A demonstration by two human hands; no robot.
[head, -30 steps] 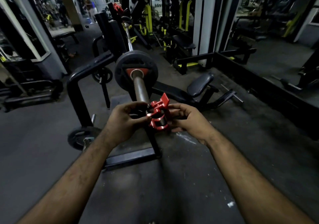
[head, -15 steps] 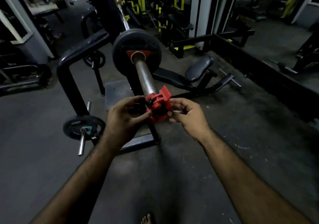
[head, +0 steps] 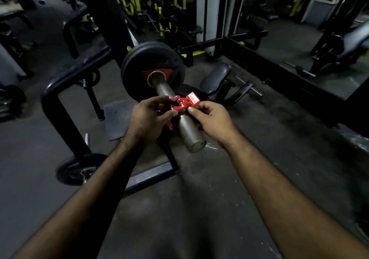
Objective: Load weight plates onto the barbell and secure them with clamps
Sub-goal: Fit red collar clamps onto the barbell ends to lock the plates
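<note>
A red clamp sits around the steel sleeve of the barbell, partway along it, apart from the black weight plates further up the sleeve and well short of the sleeve's round end face, which points toward the camera. The left hand grips the clamp's left side, its fingers curled over the top and the thumb pressed against the clamp's near edge. The right hand pinches the clamp's right side, its fingers bent around the near edge below the raised lever, whose flat red end with a pale label tilts up and to the right. Two plates show stacked together on the sleeve, with a red collar-like patch around the bar where it meets the nearest plate. The bar runs away up the picture toward a dark rack upright. Left of the hands stands a black tubular frame, and at its foot a small plate hangs on a short chrome peg near the floor, which is dark grey and scuffed. A padded seat lies right of the plates, and yellow-and-black machines fill the dim background
</note>
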